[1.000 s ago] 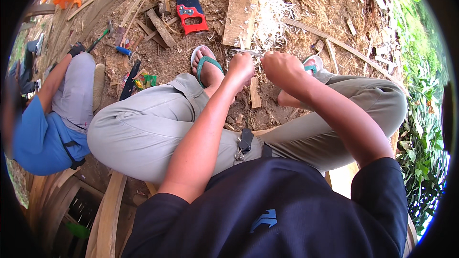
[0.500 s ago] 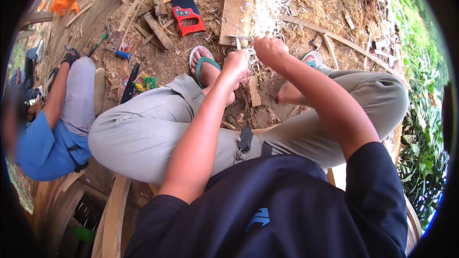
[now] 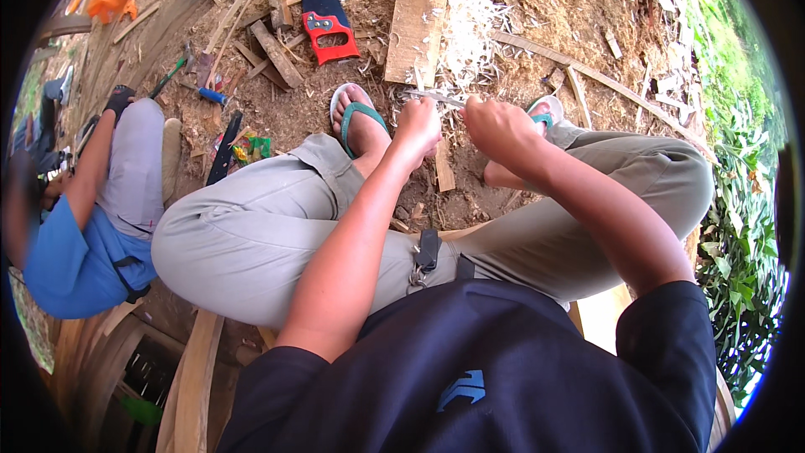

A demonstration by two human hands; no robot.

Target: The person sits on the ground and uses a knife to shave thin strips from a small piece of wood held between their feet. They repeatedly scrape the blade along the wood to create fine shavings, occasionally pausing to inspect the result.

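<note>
Wood sliver (image 3: 418, 77): one, thin, pale; its tip rises from the thumb side of the left fist, just off the near edge of the plank (image 3: 417, 21). Length inside the fist hidden.

Head view, hands. Left hand (image 3: 419, 126): forearm reaching forward over the left thigh, back of the hand up, fingers curled closed around the sliver. Right hand (image 3: 501, 127): elbow bent outward, forearm slanting forward and inward over the right leg, knuckles up, fingers closed on the grip of a knife (image 3: 440, 98); grip concealed by the fist. Blade narrow, grey, pointing left, lying across the sliver just beyond the left fingers; whether its cutting edge touches the wood, cannot tell. Fists near one another, apart.

Head view, surroundings. Plank: flat on the ground, near edge facing the fists. Shavings (image 3: 471, 25): white curls, heaped along the plank's right edge. Saw (image 3: 324, 4): red handle, dark blade, left of the plank's left edge. Wood strip (image 3: 444, 166): short, on the ground between the sandalled feet. Hammer (image 3: 212, 95): blue grip, farther left. Co-worker (image 3: 84, 243): blue shirt, seated, far left.
</note>
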